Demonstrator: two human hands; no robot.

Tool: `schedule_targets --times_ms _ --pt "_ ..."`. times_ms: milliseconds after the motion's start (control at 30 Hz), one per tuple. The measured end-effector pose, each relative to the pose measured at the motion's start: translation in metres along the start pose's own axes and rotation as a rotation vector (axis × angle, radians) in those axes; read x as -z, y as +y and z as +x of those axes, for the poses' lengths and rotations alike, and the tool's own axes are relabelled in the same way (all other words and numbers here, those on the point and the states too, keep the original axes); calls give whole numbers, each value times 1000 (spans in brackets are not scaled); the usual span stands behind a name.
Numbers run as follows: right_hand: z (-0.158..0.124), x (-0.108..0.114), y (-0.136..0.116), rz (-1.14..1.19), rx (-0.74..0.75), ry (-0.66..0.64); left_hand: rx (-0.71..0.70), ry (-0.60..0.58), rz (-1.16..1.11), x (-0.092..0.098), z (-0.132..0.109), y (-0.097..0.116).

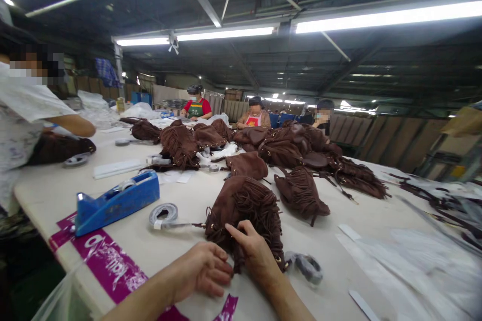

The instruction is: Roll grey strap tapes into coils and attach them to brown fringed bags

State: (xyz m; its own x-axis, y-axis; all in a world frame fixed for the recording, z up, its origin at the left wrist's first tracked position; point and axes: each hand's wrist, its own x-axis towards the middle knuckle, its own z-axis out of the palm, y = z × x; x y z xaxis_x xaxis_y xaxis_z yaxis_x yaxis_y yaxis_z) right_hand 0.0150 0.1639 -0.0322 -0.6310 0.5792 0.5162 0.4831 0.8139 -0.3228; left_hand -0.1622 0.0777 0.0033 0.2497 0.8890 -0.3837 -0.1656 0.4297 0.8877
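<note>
A dark brown fringed bag [241,195] lies on the table right in front of me. My right hand [254,251] rests against its near side, thumb stretched out and apart from the bent index finger; the other fingers are largely out of sight. Just left of it, my left hand [211,270] hovers close to the bag's lower edge, with fingers loosely bent and spread, holding nothing I can see. On the bag's left lies a wrapped strap roll [163,214], joined to it by a strap. Another wrapped roll [308,268] lies at its right.
A blue tape dispenser [118,200] stands at left on purple printed tape [109,261]. More brown bags [303,190] are heaped behind. White sheets [406,261] and dark straps [440,203] lie at right. One person [33,110] stands at left; several others sit across the table.
</note>
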Motion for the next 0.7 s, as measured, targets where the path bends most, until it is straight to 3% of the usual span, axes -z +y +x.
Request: schedule_targets --times_ms 67,133,300,467,567,700 --pt "-3 -1 -1 -30 43 11 150 -54 -191 -4 7 4" --pt "-5 -3 -2 -85 72 30 219 -25 -211 -13 15 2" --pt "-8 -4 -5 -185 87 27 247 67 -113 -36 25 -4" --pt "-2 5 -10 -381 122 51 284 49 -67 -36 14 -5" --pt "8 4 -10 -427 63 -16 346 21 -72 -42 9 -10" --pt "16 -5 -9 -499 -143 -100 338 21 -90 -52 12 -9"
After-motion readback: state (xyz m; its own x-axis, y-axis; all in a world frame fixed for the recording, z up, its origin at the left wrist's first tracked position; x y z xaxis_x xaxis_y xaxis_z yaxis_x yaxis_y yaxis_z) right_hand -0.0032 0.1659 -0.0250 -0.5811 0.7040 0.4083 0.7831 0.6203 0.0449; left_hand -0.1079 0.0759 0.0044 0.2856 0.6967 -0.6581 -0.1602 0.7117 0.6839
